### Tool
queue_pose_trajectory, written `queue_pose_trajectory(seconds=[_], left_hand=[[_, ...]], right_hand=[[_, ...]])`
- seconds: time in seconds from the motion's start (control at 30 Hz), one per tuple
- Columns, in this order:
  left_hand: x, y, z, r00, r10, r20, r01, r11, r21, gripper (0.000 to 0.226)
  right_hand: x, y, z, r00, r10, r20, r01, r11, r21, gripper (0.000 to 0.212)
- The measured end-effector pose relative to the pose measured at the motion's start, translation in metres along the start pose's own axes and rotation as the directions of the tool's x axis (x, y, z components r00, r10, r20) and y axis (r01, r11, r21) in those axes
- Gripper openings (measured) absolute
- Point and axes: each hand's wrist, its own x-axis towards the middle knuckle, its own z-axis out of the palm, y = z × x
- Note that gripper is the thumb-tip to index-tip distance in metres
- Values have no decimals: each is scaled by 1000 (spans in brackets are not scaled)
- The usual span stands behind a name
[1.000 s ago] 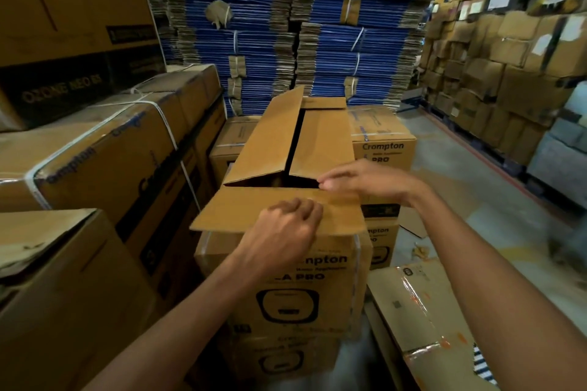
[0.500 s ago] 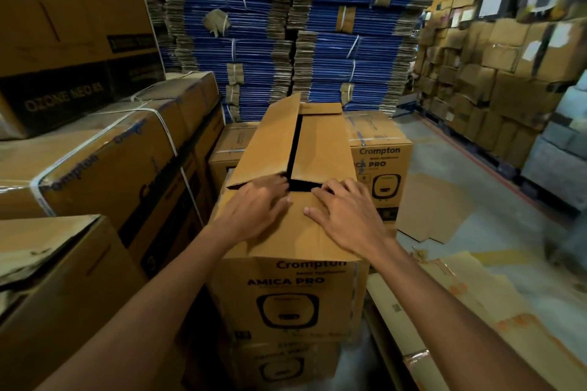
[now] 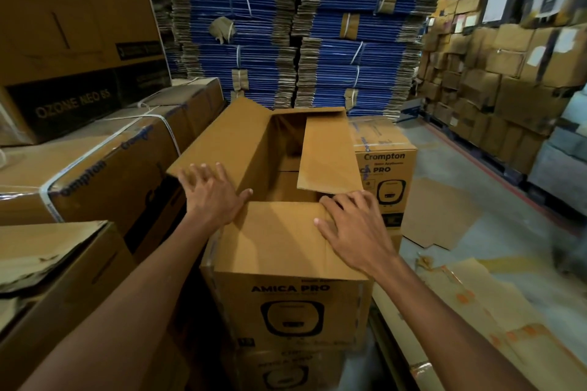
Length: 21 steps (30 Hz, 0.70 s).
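Since half a second ago, the left flap of the carton has swung up and out toward the left of the frame. The slit between the two long flaps has widened into an open mouth that shows the dark inside. The left hand has moved off the near flap onto that left flap.

The carton, printed AMICA PRO, stands in the centre of the frame on another box with the same print. The left hand lies flat on the near corner of the left flap with its fingers spread and straight, so its grip is open and holds nothing. The right hand presses on the far right corner of the near flap, which lies folded down flat. Its fingers are spread too and its grip is open, with the fingertips at the edge of the right flap. That flap slants inward over the opening.

A strapped box sits at the left of the frame, just beside the carton. Bundles of flat blue cartons fill the upper middle. A Crompton box stands just behind the carton at its right. Loose cardboard sheets lie on the floor at the right.
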Motion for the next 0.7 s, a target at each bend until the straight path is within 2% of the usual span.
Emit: queue_pose_trajectory(seconds=[0.1,0.2,0.3,0.37,0.47,0.53,0.63,0.7], left_hand=[[5,-6,9,991,-41,128,53,994,-95,97],[-8,4,4,976,73,205,-26,974,-225,100],[-34,35,-5,950,228,212,-184,960,-209,100],[-50,58,-9,931,315,183,-277,938,-208,97],[-63,86,-9,910,387,149,-321,885,-338,77],[-69,95,-5,895,443,52,-397,844,-360,52],[-61,91,0,883,443,-156,-469,841,-269,32],[-47,83,1,889,407,-209,-457,820,-345,27]], right_hand=[[1,10,2,1000,-12,-18,12,1000,0,53],[7,35,-1,1000,-14,1,14,999,-41,51],[21,67,-23,983,173,62,-166,980,-106,34],[33,70,-41,962,259,89,-250,963,-102,25],[49,38,-48,971,152,184,-187,964,190,18],[58,14,-38,946,66,319,-166,940,298,35],[66,-4,-21,924,60,377,-144,969,198,55],[66,-7,-15,927,92,364,-132,987,86,66]])
